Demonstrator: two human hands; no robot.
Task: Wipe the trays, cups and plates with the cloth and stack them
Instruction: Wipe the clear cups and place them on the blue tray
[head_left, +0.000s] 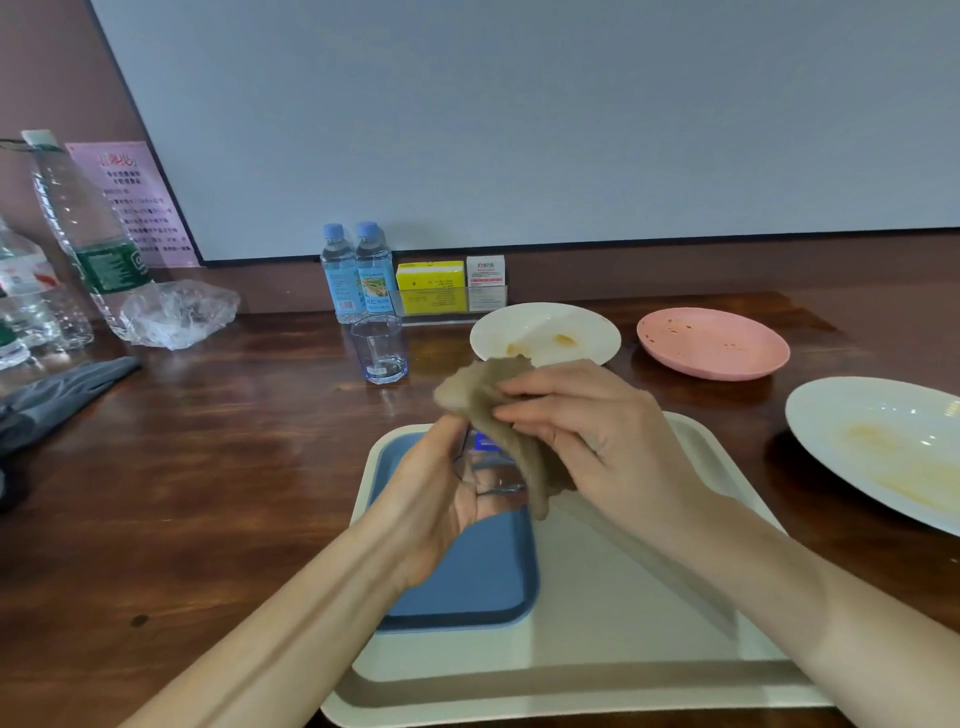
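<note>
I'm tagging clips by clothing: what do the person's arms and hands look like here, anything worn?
Both forearms are bare to the frame edge: no sleeves in view. The left hand and right hand wear no gloves, and neither wrist shows a watch or band.

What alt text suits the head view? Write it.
A left hand holds a clear cup while the right hand presses a crumpled brown cloth to it, above a blue tray lying on a cream tray. Three smeared plates lie nearby.
</note>
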